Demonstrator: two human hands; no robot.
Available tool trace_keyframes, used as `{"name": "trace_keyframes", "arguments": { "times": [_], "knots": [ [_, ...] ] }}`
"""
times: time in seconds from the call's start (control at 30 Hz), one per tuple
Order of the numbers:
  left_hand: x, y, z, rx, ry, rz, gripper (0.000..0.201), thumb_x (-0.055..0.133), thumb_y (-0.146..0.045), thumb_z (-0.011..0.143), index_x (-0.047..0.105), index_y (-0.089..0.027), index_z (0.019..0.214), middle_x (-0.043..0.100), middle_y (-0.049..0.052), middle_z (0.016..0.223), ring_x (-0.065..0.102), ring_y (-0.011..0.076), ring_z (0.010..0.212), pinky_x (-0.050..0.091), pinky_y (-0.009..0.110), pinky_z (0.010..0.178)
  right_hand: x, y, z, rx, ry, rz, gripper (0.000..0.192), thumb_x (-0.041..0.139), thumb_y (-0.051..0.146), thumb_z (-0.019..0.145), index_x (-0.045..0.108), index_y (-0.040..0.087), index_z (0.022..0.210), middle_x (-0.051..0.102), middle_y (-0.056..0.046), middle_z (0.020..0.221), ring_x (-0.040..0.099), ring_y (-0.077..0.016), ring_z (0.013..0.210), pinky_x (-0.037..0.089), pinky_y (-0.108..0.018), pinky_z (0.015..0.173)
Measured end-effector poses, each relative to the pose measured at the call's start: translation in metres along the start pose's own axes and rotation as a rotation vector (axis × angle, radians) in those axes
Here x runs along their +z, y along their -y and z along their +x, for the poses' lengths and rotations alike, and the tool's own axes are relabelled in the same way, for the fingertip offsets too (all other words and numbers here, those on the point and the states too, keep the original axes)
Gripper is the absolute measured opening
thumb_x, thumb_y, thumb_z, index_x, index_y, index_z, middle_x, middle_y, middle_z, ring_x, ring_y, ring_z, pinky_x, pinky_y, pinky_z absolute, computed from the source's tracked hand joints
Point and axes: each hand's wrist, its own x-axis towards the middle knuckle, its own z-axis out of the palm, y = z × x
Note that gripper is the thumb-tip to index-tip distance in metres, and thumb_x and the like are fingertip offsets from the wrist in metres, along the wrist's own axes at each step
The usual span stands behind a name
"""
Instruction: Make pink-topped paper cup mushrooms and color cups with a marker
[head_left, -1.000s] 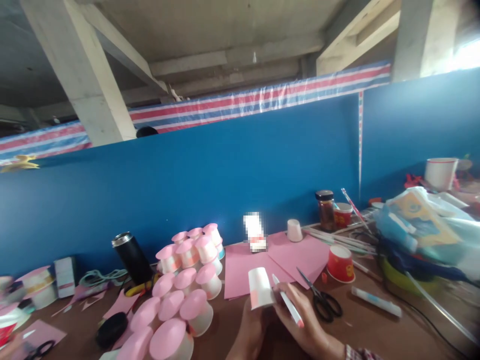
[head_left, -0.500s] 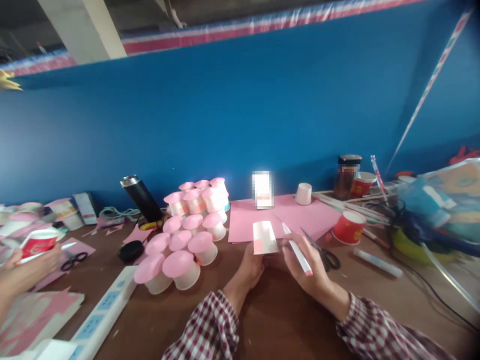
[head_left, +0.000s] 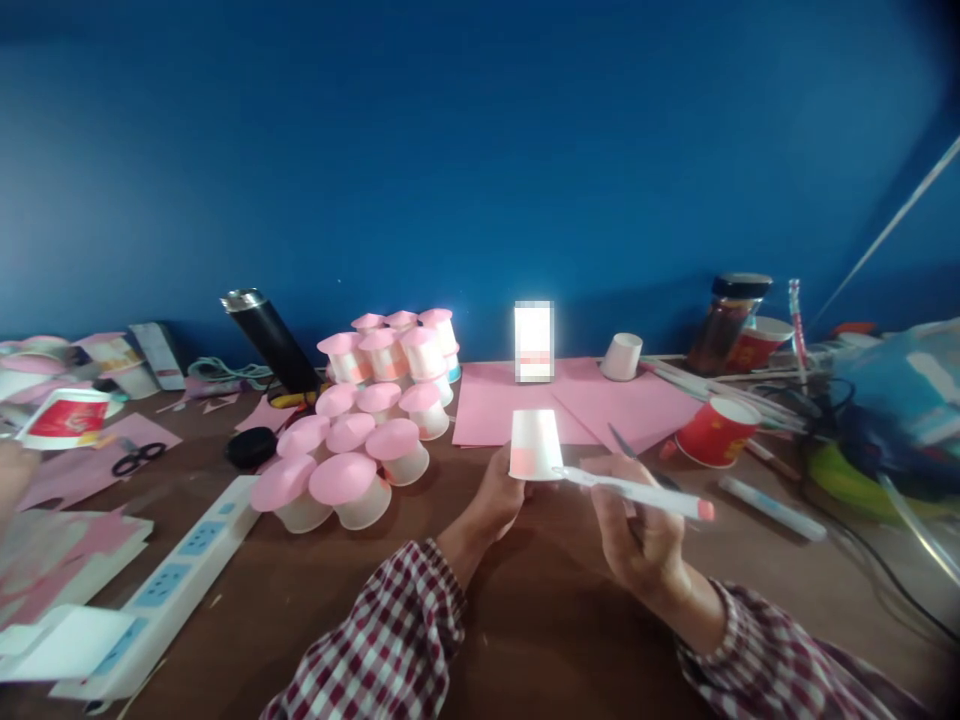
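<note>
- At the far left edge, another person's hand (head_left: 11, 475) shows beside a red-labelled cup (head_left: 64, 418); small black scissors (head_left: 137, 458) lie on pink paper just to the right.
- A white power strip (head_left: 176, 570) runs along the brown table (head_left: 555, 640) at the lower left.
- A black flask (head_left: 270, 340) leans by the blue wall, next to a cluster of upturned cups with pink paper tops (head_left: 367, 420).
- The left hand (head_left: 499, 495) is closed around a white paper cup (head_left: 535, 443), held bottom up above the table near the middle.
- Behind it, pink paper sheets (head_left: 577, 405) lie flat, with another upturned white cup (head_left: 622, 356) at the wall.
- The right hand (head_left: 641, 525) grips a white glue stick (head_left: 637, 492), lying nearly level, its tip touching the cup's lower edge.
- A red cup (head_left: 716, 432) lies tilted to the right, a dark jar (head_left: 727, 320) behind it.
</note>
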Motion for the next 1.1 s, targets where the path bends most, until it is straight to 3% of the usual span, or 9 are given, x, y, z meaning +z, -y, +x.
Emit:
{"name": "trace_keyframes", "arguments": {
  "times": [0.23, 0.53, 0.8, 1.1],
  "knots": [
    [0.0016, -0.0015, -0.0007, 0.012, -0.044, 0.028, 0.024, 0.061, -0.025, 0.073, 0.045, -0.016, 0.058, 0.042, -0.006, 0.051, 0.035, 0.0049, 0.047, 0.028, 0.019, 0.046, 0.0007, -0.0006, 0.0044, -0.025, 0.09, -0.077, 0.011, 0.047, 0.014, 0.086, 0.053, 0.018, 0.095, 0.061, -0.006, 0.082, 0.06, -0.0173, 0.073, 0.05, -0.031, 0.065],
    [0.004, -0.0022, 0.0001, -0.026, -0.098, 0.059, 0.023, 0.06, -0.026, 0.072, 0.045, -0.016, 0.058, 0.04, -0.006, 0.05, 0.033, 0.0046, 0.046, 0.027, 0.019, 0.046, 0.0025, -0.0013, 0.0058, -0.019, 0.103, -0.123, 0.012, 0.048, 0.015, 0.087, 0.056, 0.017, 0.095, 0.062, -0.006, 0.083, 0.061, -0.018, 0.076, 0.05, -0.031, 0.069],
    [0.0027, -0.0009, -0.0008, 0.005, -0.071, 0.097, 0.015, 0.056, -0.027, 0.075, 0.052, -0.015, 0.067, 0.051, -0.003, 0.057, 0.041, 0.0069, 0.05, 0.03, 0.02, 0.049, 0.0026, -0.0039, 0.0054, 0.017, 0.1, -0.119, 0.012, 0.048, 0.014, 0.087, 0.056, 0.017, 0.095, 0.062, -0.006, 0.083, 0.059, -0.0175, 0.076, 0.048, -0.03, 0.068],
    [0.0042, -0.001, -0.0011, 0.029, -0.094, 0.162, 0.012, 0.053, -0.023, 0.076, 0.05, -0.015, 0.067, 0.045, -0.005, 0.052, 0.039, 0.0062, 0.048, 0.026, 0.019, 0.047, 0.003, -0.0002, 0.0067, 0.076, 0.128, -0.13, 0.013, 0.045, 0.017, 0.089, 0.056, 0.016, 0.094, 0.062, -0.007, 0.083, 0.06, -0.017, 0.075, 0.049, -0.029, 0.069]
  ]
}}
